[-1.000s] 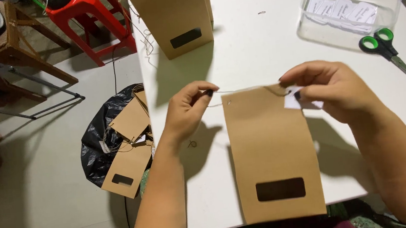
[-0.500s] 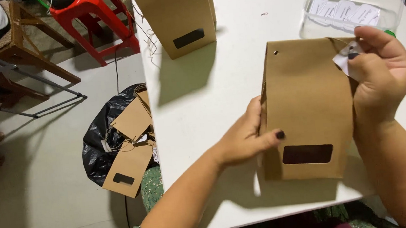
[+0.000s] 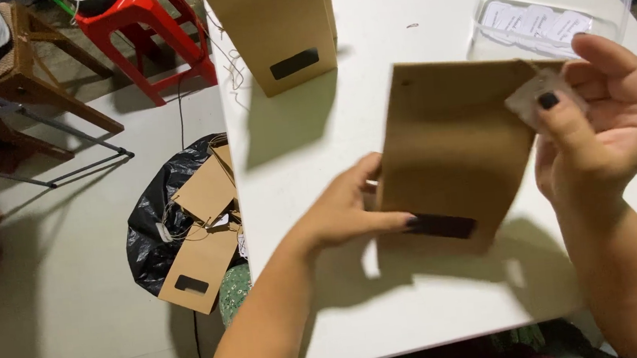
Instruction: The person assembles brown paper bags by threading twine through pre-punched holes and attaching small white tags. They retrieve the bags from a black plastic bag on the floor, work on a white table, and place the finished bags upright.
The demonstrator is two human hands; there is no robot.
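Observation:
A brown paper bag (image 3: 455, 142) with a dark window slot near its bottom is lifted off the white table (image 3: 308, 156), tilted up toward me. My left hand (image 3: 349, 211) grips its lower left edge, thumb across the front by the slot. My right hand (image 3: 600, 117) pinches the bag's top right corner together with a small pale tag (image 3: 532, 96).
Several standing brown bags (image 3: 272, 24) are at the table's far edge. A clear plastic tub (image 3: 551, 5) with white tags sits at the back right. On the floor left, a black plastic sack (image 3: 156, 226) holds more bags (image 3: 202, 264). A red stool (image 3: 140, 25) and a wooden chair (image 3: 30, 90) stand beyond.
The bag went from lying flat on the table to being lifted and tilted up. My left hand moved from its top edge to its lower left side; my right hand stayed at the top corner.

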